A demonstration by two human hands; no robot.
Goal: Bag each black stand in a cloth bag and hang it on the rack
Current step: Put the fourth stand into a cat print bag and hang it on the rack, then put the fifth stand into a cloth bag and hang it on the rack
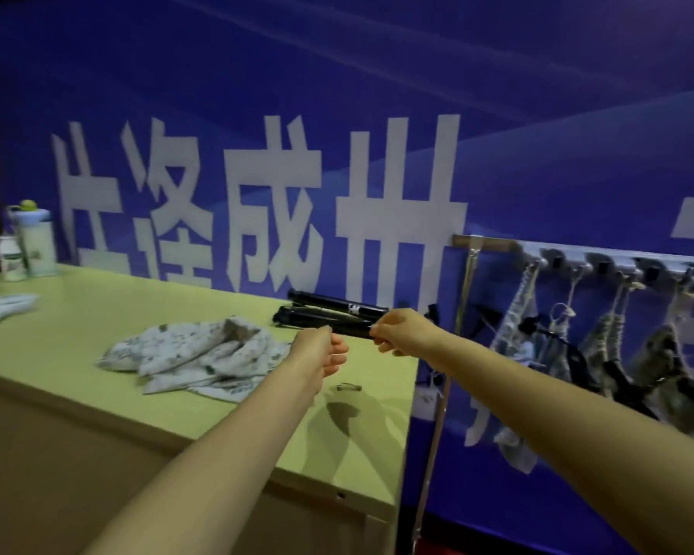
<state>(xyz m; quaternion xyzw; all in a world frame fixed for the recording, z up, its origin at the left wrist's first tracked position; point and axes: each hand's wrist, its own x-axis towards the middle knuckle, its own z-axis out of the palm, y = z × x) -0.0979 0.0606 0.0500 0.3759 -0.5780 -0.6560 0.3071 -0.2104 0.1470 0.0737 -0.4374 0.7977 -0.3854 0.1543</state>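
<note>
A pale green counter [177,298] is standing before a wide blue banner [377,74] that is showing large white characters. At the counter's far left corner a tall bottle [37,242] with a green knob on top is standing, with a small white bottle [12,256] just beside it. A blurred white object [1,308] is lying at the left edge, and a small metal piece [349,388] is lying near the right edge.

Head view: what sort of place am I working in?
Likely a temporary packing station in an event or exhibition hall: a blue printed banner with big white characters as the back wall, a pale green table with cloth bags and black stands, and a hook rack of hung bags.
</note>
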